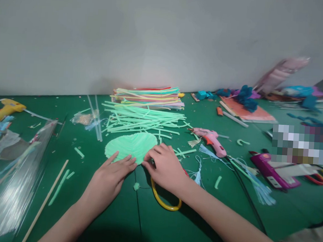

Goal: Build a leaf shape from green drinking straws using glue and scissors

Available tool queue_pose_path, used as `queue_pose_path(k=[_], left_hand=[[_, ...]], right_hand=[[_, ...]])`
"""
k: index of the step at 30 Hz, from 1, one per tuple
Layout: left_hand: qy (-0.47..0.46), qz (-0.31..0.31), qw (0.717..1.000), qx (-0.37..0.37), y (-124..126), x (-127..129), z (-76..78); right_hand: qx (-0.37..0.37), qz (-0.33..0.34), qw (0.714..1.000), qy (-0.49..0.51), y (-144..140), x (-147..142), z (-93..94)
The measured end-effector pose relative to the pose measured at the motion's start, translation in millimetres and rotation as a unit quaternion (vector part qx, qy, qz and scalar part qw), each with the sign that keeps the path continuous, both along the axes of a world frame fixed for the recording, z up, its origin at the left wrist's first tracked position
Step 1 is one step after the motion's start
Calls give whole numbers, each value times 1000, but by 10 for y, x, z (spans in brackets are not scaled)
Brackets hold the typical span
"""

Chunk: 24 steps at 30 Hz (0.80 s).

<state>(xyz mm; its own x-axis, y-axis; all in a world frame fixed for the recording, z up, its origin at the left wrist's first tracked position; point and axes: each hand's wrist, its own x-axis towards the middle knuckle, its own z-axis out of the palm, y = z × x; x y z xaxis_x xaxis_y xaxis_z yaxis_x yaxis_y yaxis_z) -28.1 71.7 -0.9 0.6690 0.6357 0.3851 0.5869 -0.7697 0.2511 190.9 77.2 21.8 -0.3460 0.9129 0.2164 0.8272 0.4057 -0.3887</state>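
A mint-green leaf shape made of fuzzy chenille stems (132, 143) lies flat on the green table. My left hand (113, 176) rests on its lower left part, fingers stretched out and pressing down. With thumb and fingertips together, my right hand (164, 165) pinches the leaf's lower right edge; the exact grip is partly hidden. Under my right wrist lies a pair of scissors, its yellow handle (167, 207) showing and the rest covered. A small green fuzzy ball (136, 186) sits just below the leaf.
Loose mint chenille stems (147, 118) and a multicoloured bundle (149, 97) lie behind the leaf. A pink glue gun (211, 138) with a black cord lies right, near blue tassels (198, 174). At left are a yellow glue gun (10, 108), clear plastic sleeves (23, 185) and a wooden stick (45, 201).
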Motion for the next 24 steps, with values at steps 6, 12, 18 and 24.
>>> queue_pose_path(k=[6,12,18,24], left_hand=[[-5,1,1000,-3,1,2,14],[-9,1,1000,-12,-3,-4,12],[9,-4,1000,-4,2,-8,10],[12,-3,1000,-9,3,-27,5]], right_hand=[[22,18,999,31,-21,2,-1],[26,20,997,66,-13,24,-31],[1,3,996,87,13,57,-47],[-27,-11,992,124,24,91,-1]])
